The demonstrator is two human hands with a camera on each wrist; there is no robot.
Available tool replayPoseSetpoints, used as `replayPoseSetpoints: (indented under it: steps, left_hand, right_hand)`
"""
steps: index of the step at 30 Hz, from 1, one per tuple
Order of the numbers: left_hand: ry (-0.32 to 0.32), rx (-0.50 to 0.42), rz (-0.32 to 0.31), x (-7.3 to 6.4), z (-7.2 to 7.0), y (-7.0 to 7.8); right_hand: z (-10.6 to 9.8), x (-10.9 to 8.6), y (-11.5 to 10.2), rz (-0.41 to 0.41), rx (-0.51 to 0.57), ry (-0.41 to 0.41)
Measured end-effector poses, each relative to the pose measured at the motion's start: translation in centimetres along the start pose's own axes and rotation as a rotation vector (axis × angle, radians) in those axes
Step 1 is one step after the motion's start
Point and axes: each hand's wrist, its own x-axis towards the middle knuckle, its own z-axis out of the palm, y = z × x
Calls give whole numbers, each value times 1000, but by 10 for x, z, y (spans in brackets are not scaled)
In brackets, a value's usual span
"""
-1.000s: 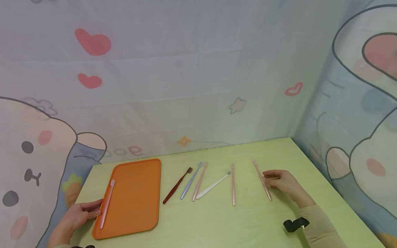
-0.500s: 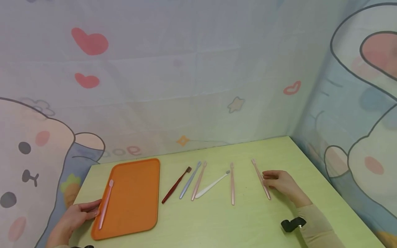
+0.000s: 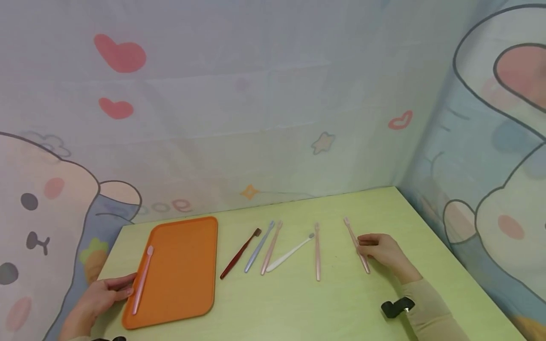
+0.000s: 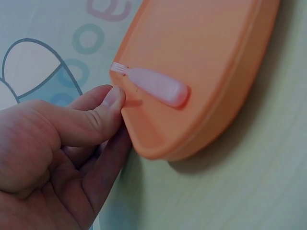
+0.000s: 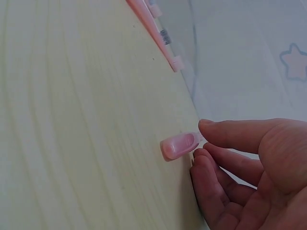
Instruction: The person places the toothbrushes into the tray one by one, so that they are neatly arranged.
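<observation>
At the left of the head view, my left hand (image 3: 99,299) pinches the left rim of an orange tray (image 3: 183,270), thumb on top and fingers beneath. A pink toothbrush (image 3: 142,280) lies in the tray along that same side. On the right, my right hand (image 3: 386,252) has its thumb and fingertips around the middle of another pink toothbrush (image 3: 351,233), which lies on the table. The right wrist view shows its handle end (image 5: 177,146) close by, with the thumb on one side and the curled fingers on the other; the grip itself is partly hidden.
Between tray and right hand, a dark red toothbrush (image 3: 239,255), a blue one (image 3: 259,248), a pink one (image 3: 270,248), a white one (image 3: 290,254) and another pink one (image 3: 317,253) lie on the light green table (image 3: 273,312). Printed cloth (image 3: 256,94) hangs behind.
The head view has shifted slightly, so everything sits a little further left. My right fingers seem a touch closer around the toothbrush; the left hand stays on the tray rim.
</observation>
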Motion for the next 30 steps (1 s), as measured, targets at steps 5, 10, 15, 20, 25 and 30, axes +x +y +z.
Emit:
replayPoseSetpoints:
  steps: [5,10,15,20,25,30]
  left_hand:
    - [-7,-8,-7,1,1,-2]
    - [-29,-31,-26,0,0,-3]
    - [-28,-23,-16,1,1,-4]
    - [-26,-7,-18,1,3,-4]
    - [-31,-13,-7,0,4,-2]
    - [-25,-2,4,-1,5,-2]
  right_hand:
    - [1,0,0,5,-18,10]
    - [2,0,2,-5,-34,17]
    - [2,0,1,0,-38,19]
    - [1,1,1,0,-68,25]
    - [3,1,0,-20,-126,46]
    - [6,1,-6,-21,-161,50]
